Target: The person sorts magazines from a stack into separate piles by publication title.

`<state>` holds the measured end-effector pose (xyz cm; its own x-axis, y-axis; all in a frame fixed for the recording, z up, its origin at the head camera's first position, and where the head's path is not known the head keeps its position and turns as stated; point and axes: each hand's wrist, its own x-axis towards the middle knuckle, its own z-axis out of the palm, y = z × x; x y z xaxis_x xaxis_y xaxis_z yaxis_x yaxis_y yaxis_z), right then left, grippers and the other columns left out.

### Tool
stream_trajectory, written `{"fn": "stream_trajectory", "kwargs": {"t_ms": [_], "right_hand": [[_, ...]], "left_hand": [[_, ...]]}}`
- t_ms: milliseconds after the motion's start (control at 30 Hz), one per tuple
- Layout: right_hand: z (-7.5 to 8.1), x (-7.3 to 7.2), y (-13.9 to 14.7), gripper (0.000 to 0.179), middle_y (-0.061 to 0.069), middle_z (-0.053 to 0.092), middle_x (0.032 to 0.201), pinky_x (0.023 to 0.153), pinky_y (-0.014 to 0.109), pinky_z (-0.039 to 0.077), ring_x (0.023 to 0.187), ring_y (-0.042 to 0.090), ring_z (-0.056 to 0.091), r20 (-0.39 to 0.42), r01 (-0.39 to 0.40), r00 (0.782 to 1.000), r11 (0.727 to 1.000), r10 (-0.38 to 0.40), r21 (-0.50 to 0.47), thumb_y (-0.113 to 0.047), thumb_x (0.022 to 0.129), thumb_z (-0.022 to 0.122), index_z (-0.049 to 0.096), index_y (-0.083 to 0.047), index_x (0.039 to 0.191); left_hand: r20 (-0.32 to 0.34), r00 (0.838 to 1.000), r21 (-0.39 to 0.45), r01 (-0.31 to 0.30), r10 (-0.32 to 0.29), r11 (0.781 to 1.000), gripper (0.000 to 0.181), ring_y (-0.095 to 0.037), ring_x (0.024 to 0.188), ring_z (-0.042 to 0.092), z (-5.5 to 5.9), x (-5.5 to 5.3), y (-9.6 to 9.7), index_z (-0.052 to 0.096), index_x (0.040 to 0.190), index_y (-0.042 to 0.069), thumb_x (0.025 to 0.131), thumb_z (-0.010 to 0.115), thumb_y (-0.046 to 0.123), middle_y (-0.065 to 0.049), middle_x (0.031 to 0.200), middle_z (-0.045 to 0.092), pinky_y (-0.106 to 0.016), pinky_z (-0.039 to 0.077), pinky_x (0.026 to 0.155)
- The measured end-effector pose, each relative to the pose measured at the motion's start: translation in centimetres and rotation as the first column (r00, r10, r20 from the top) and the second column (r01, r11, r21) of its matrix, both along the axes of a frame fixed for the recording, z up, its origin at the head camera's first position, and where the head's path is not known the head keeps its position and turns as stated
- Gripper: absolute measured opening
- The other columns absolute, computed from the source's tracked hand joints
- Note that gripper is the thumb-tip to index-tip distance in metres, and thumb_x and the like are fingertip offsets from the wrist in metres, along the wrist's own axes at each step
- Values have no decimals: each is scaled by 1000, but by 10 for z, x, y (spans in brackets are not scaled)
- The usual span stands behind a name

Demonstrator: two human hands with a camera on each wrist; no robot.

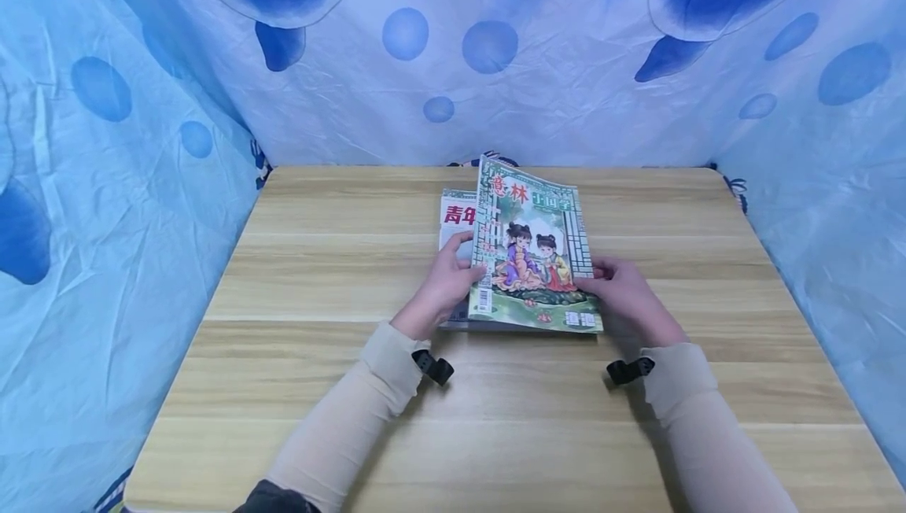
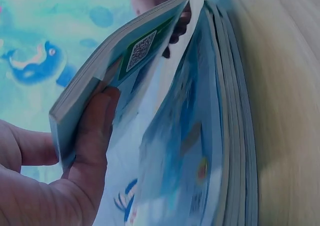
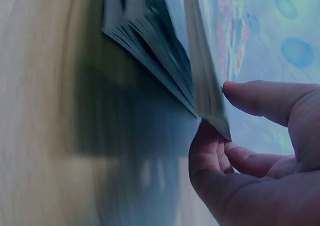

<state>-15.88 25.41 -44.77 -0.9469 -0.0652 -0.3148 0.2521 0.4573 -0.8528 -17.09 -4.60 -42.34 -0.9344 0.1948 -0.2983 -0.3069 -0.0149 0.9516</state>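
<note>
Both hands hold a green-bordered magazine point(image 1: 531, 218) with two cartoon girls on its cover. My left hand point(image 1: 442, 285) pinches it at the spine, thumb on the cover and fingers beneath. At the opposite edge, my right hand point(image 1: 626, 293) grips it near the lower corner between thumb and fingers. Underneath lies a stack of magazines point(image 2: 232, 111); its top one point(image 1: 456, 234), with red title characters, is partly hidden by the held one. The left wrist view shows the held magazine point(image 2: 75, 113) tilted above the stack with a gap between them.
The pale wooden table point(image 1: 311, 277) spreads around the magazines. Blue sheeting point(image 1: 439, 127) with whales and bubbles hangs behind the table and along both sides. A black strap with a small device point(image 1: 433, 367) sits on each wrist over the light sleeves.
</note>
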Motion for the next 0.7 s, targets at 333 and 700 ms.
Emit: {"fn": "stream_trajectory", "kwargs": {"t_ms": [333,700], "right_hand": [[17,11,32,71,30,52,138,80,20,52,117,36,57,-56,101,994,994,-99,36,-15,98,63,27,8,155],[17,24,69,65,29,51,130,75,24,47,110,33,51,-138,266,960,944,-243,193,-14,97,54,30,10,153]], "left_hand": [[-6,1000,-17,14,-14,1000,64,-27,85,71,5,-6,50,39,154,19,98,60,-4,-14,101,69,-39,61,71],[-5,998,-168,58,-59,984,65,-21,84,68,7,-5,114,39,155,22,98,63,1,-12,108,66,-36,58,70]]}}
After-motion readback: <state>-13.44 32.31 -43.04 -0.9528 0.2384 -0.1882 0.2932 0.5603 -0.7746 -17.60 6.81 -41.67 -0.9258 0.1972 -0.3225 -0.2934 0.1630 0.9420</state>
